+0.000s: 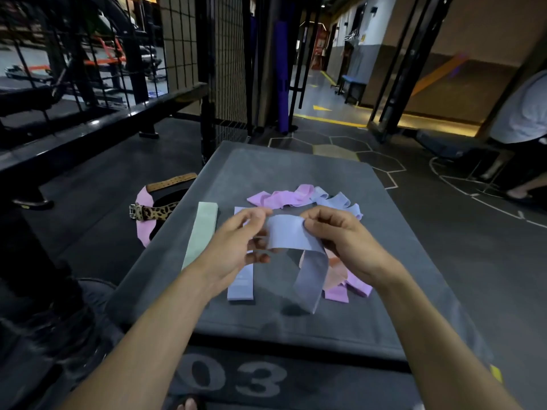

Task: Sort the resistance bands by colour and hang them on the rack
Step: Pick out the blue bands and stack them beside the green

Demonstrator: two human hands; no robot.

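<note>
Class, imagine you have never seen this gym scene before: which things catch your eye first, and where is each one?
First, both hands, the left hand and right hand, hold a lilac band up over the middle of the grey box. Behind them a pile of pink and lilac bands lies along the box's far side. A green band lies flat and straight at its left edge.

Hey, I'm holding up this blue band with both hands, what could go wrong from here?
1. The lavender-blue band pinched by your left hand and right hand dangles over the pink bands; lowering it may drag them out of place.
2. In this dim light it may be mistaken for the pale blue bands at the back, which touch the pink pile.
</note>
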